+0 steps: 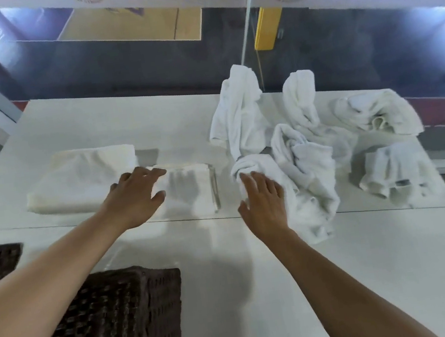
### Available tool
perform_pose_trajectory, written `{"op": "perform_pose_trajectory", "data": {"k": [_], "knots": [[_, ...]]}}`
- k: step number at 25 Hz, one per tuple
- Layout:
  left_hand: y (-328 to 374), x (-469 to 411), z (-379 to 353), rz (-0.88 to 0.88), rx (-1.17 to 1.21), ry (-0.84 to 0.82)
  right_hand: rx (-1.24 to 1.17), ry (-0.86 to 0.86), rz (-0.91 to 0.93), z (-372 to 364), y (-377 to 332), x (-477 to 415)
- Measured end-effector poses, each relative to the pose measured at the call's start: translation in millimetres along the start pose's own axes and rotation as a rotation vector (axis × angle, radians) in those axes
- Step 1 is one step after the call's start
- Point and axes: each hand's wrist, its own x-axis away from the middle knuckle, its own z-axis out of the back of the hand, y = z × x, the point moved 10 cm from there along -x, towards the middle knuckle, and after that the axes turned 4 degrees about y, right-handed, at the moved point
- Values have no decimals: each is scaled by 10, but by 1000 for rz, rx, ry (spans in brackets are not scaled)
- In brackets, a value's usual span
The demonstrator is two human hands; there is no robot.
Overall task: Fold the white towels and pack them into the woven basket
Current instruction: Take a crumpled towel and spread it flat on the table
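Right hand, grip apart and fingers straight, touched the left edge of the nearest crumpled towel, centre-right of frame. The towel's long axis ran toward lower right. Left hand, grip also apart, lay over the folded towel. Woven basket sat lower left.

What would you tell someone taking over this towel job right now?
Left hand: open, over the left edge of the small folded white towel.
Right hand: open, resting on the heap of crumpled white towels.
Done: a flat folded white towel stack lies at left.
To do: fold the heap, pack everything into the dark brown woven basket, near left; its inside is hidden.
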Motion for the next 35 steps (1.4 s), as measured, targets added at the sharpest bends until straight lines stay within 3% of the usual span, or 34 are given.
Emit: {"op": "perform_pose_trajectory", "data": {"k": [4,7,10,15,20,23,28,33,35], "knots": [[720,258,-58,-106,-8,47,95,-318,-171,-206,879,335],[1248,517,-371,-173,-26,-4,-81,-282,-113,-135,924,462],[1578,800,-950,-125,17,-168,-293,-300,-144,-31,853,797],[1819,1514,-1910,14,376,-312,-731,-380,-396,162,897,1612],[1710,1929,-2034,143,355,-44,-909,-379,-475,390,1073,1973],[1736,2011,-1927,112,307,50,-901,-404,-447,605,1078,2052],[1863,2244,-2055,102,586,-94,-1076,-381,-578,837,1103,2223],[2160,2406,-1491,-55,744,165,-1020,-421,-574,1146,1009,2416],[2241,2515,-1195,-73,838,223,-1014,-351,-610,1276,1030,2469]]}}
